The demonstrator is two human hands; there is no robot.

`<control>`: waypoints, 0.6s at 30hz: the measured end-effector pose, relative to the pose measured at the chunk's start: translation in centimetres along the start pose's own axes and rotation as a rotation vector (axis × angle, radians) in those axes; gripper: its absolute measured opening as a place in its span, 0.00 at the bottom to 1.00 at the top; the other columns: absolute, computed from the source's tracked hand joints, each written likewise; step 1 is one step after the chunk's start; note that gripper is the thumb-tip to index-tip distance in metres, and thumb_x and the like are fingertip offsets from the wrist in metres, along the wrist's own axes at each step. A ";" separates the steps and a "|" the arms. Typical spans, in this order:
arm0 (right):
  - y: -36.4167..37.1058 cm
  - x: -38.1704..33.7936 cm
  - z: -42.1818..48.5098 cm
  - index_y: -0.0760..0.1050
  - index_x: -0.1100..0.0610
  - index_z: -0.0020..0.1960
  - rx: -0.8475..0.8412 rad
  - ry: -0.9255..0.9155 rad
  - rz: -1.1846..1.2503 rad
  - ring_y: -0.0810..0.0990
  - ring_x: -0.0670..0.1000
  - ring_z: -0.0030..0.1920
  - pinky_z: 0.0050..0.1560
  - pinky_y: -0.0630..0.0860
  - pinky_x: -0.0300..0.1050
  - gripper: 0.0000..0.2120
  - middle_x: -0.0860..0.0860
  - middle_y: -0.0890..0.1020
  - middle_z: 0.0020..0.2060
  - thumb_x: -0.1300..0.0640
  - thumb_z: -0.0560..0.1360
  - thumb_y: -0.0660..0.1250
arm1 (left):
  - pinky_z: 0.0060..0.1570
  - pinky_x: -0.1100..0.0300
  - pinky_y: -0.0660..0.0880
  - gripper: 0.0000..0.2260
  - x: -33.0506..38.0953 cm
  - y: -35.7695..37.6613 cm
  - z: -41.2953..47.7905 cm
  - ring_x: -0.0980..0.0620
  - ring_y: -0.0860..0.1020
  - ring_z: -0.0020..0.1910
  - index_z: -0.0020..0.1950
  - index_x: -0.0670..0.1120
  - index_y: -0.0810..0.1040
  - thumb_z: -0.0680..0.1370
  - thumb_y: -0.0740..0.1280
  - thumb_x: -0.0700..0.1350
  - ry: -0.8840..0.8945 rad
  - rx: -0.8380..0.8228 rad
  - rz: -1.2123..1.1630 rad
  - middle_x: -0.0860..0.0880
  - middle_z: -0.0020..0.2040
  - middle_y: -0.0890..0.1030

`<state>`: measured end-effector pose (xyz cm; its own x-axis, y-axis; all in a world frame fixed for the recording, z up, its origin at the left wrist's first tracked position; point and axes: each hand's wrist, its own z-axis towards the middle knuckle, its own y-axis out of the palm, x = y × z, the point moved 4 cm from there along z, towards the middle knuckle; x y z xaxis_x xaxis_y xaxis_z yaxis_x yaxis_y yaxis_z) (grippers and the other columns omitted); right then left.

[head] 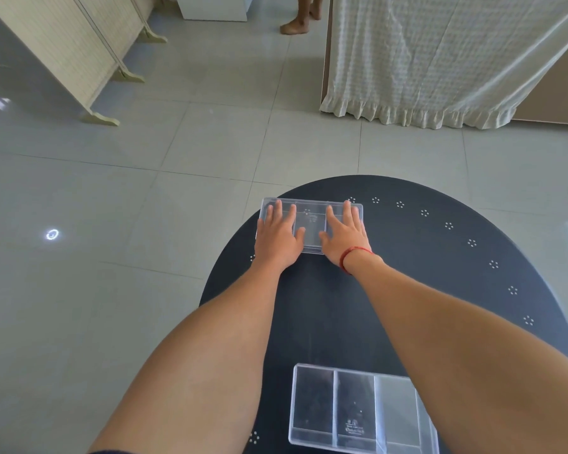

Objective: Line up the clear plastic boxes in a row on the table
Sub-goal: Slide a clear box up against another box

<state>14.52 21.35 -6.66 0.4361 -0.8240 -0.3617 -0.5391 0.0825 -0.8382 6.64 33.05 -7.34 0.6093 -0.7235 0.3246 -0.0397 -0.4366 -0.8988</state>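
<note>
Home interior, grey tiled floor (112,191), folding screen (63,44), frilled curtain (440,60), round black table (440,273)

A round black table (407,290) carries two clear plastic boxes (312,224).

Head camera looks steeply down over table (407,290).

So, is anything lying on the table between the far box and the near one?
Nothing visible: bare dark table separates the far box, under both hands, from the near box; only the forearms cross above it.
</note>
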 end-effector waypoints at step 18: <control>0.7 -3.4 0.8 0.45 0.53 0.80 0.027 -0.021 -0.022 0.39 0.58 0.80 0.79 0.43 0.52 0.29 0.58 0.41 0.79 0.50 0.83 0.52 | 0.77 0.47 0.48 0.24 -2.6 -1.3 0.4 0.44 0.46 0.80 0.80 0.49 0.53 0.84 0.51 0.52 -0.048 0.041 0.030 0.43 0.81 0.49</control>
<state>13.21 24.62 -6.35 0.4626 -0.8139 -0.3514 -0.5101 0.0797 -0.8564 5.41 35.74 -7.12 0.6458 -0.7088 0.2839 -0.0266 -0.3925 -0.9194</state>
